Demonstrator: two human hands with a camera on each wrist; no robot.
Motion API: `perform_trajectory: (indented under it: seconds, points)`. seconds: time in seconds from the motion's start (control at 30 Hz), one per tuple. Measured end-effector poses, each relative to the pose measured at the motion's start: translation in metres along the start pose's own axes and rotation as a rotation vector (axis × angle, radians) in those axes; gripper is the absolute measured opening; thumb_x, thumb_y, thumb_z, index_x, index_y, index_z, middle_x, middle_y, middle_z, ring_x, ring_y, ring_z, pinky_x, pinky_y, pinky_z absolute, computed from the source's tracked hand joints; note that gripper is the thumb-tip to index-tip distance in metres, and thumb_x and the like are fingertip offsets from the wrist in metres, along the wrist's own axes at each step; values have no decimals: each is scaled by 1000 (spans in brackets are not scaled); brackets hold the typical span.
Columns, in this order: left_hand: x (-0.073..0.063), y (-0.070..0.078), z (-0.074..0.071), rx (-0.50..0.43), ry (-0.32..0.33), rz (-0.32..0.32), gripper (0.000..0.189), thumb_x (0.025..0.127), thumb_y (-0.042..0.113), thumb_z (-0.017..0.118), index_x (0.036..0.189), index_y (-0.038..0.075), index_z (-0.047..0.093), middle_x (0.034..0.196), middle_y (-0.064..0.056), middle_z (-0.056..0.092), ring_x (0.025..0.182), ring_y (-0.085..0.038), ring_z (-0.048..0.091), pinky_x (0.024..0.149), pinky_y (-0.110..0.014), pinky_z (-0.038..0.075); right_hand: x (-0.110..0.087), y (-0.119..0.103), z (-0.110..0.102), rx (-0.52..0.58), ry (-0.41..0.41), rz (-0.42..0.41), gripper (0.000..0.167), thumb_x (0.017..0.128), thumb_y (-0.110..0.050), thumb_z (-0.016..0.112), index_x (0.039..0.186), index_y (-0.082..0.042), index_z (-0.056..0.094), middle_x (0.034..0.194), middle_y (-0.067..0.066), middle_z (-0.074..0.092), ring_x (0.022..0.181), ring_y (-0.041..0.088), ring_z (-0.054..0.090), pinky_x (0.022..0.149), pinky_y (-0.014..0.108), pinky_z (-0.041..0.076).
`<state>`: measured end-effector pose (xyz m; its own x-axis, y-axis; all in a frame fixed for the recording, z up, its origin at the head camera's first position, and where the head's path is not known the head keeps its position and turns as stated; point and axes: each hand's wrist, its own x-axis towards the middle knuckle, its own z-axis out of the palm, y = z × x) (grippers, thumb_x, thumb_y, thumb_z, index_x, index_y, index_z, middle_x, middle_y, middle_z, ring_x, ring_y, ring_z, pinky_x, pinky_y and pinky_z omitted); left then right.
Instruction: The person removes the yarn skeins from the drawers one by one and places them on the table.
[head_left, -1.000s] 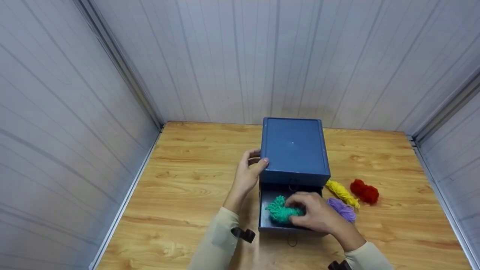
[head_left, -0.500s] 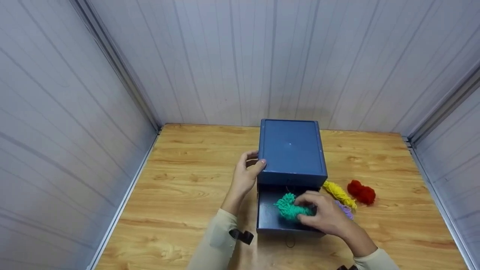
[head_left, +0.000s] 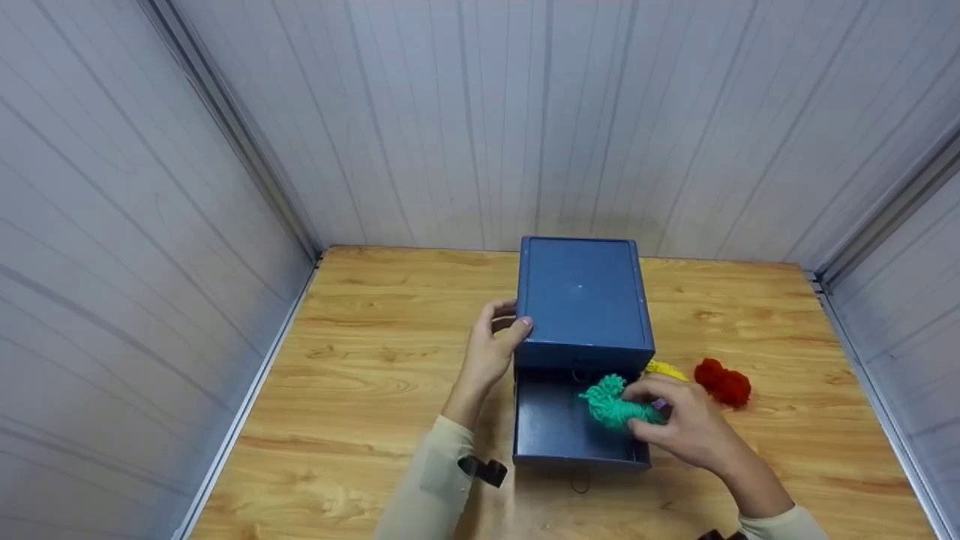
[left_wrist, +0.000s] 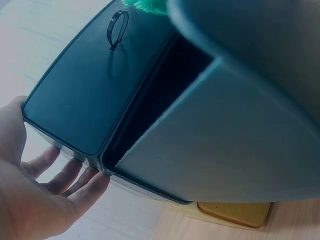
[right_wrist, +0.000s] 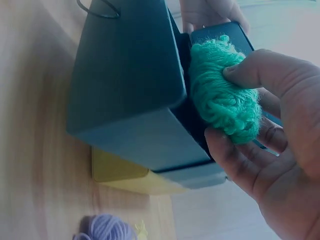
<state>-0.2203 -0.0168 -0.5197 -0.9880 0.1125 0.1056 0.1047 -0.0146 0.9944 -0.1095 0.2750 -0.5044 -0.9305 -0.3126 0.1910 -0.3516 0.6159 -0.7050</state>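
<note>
Head view: green yarn bundle (head_left: pixel 613 405) in a right hand (head_left: pixel 686 424), at the open lower drawer (head_left: pixel 551 424) of a blue cabinet (head_left: pixel 581 292).
Seen from where I stand, nearest first: one dark ring pull (head_left: pixel 580 481), on the drawer front, before the cabinet. One right hand, thumb and fingers pinching the bundle at the drawer's right side, in front of the cabinet. One left hand (head_left: pixel 491 352), well apart from the right, gripping the cabinet's left side, thumb on its top edge. One purple yarn bundle (right_wrist: pixel 107 228), right of the cabinet, mostly hidden in the head view. One yellow yarn bundle (head_left: pixel 666 369), just beside the cabinet's right side, partly covered. One red yarn bundle (head_left: pixel 722 382), farther right of the cabinet. One pale wall (head_left: pixel 450 112), behind the cabinet.
</note>
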Motion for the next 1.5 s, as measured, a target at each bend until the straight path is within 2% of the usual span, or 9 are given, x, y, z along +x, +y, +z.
perform_trajectory:
  seconds: [0.3, 0.57, 0.77, 1.1, 1.5]
  points:
    - [-1, -1, 0, 2, 2, -12, 46, 95, 21, 71, 136, 4, 57, 132, -15, 61, 119, -29, 59, 98, -39, 51, -10, 12, -13, -49, 43, 63, 33, 78, -7, 86, 101, -29, 75, 99, -16, 70, 84, 8, 61, 71, 25, 55]
    - [-1, 0, 1, 11, 2, -13, 46, 96, 21, 70, 137, 6, 57, 132, -14, 61, 120, -28, 59, 100, -40, 50, -21, 21, -27, -37, 84, 128, 28, 81, -11, 87, 102, -26, 75, 102, -9, 69, 89, 12, 61, 68, 25, 58]
    - [-1, 0, 1, 10, 0, -17, 46, 96, 20, 70, 137, 6, 57, 133, -14, 61, 121, -28, 59, 99, -39, 50, -31, 33, -34, -37, 100, 181, 26, 83, -11, 85, 104, -23, 75, 104, -5, 69, 89, 8, 62, 65, 24, 57]
    - [-1, 2, 1, 2, 3, -19, 46, 96, 20, 71, 137, 4, 56, 133, -15, 61, 121, -29, 59, 98, -38, 51, -47, 66, -48, -104, 89, 330, 26, 87, -23, 84, 110, -18, 74, 107, 1, 71, 90, 1, 61, 68, 23, 55]
    - [-1, 0, 0, 9, -4, -2, 46, 96, 20, 70, 137, 4, 56, 133, -15, 61, 120, -30, 59, 98, -39, 51, -62, 110, -54, -166, 103, 404, 29, 85, -24, 85, 111, -14, 75, 105, 4, 74, 87, -4, 58, 70, 22, 51]
